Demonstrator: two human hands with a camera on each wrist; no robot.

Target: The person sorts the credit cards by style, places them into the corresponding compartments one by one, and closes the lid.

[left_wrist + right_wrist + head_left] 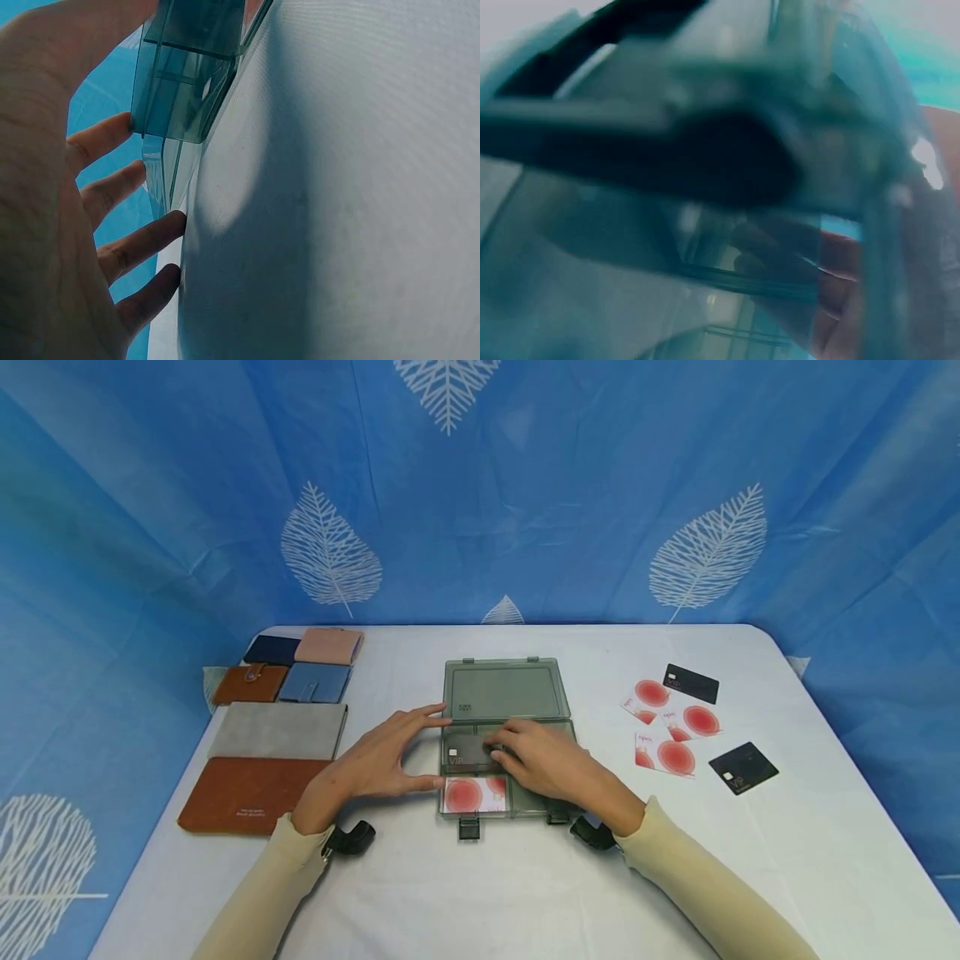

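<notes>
A translucent grey-green plastic box (502,689) lies open in the middle of the white table (480,893), its lid flat at the back. Its base holds a black card (465,750) in the rear left compartment and a red-and-white card (468,795) in the front left one. My right hand (504,750) lies over the base with its fingertips on the black card. My left hand (427,747) is spread against the box's left side, thumb at the front corner and forefinger near the hinge. In the left wrist view, straight fingers (142,240) touch the box edge (180,90). The right wrist view is blurred plastic.
Three red-and-white cards (667,756) and two black cards (742,768) lie loose on the right. On the left lie a large brown wallet (251,793), a grey one (277,731) and several small wallets (315,682). A blue leaf-print cloth hangs behind the table.
</notes>
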